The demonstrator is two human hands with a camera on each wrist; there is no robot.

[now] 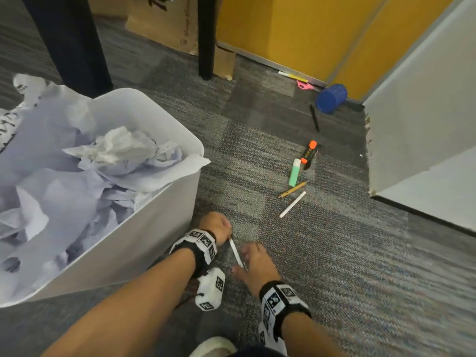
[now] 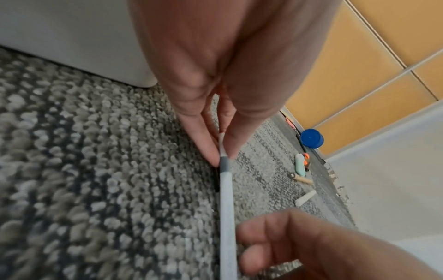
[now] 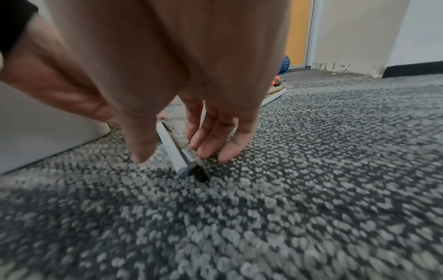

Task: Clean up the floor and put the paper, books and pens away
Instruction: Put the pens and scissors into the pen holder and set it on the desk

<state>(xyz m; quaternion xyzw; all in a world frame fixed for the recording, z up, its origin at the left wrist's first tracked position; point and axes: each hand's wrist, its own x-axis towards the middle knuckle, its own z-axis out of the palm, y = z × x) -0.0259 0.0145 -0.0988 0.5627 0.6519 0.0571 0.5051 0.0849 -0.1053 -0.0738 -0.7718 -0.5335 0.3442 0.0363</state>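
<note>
Both forearms reach down to the carpet just beside the white bin (image 1: 154, 228). The left hand (image 1: 215, 224) points its fingers at the floor and pinches the upper end of a white pen (image 1: 235, 252) between thumb and fingertips. The right hand (image 1: 257, 266) hovers low over the pen's other end, its fingers loosely spread and bent, closed round nothing.

No brand or readable writing shows; the wrist bands carry only black-and-white square markers.

The right wrist view alone shows a black pen (image 3: 200, 173) lying on the carpet against the white one, just under the right fingertips (image 3: 208, 149). The head view alone shows the bin heaped with crumpled paper (image 1: 121, 148). Farther from the bin lie another white pen (image 1: 293, 204), a pencil (image 1: 292, 189), a green highlighter (image 1: 294, 172), an orange marker (image 1: 309, 154) and a tipped blue cup (image 1: 331, 98).
</note>
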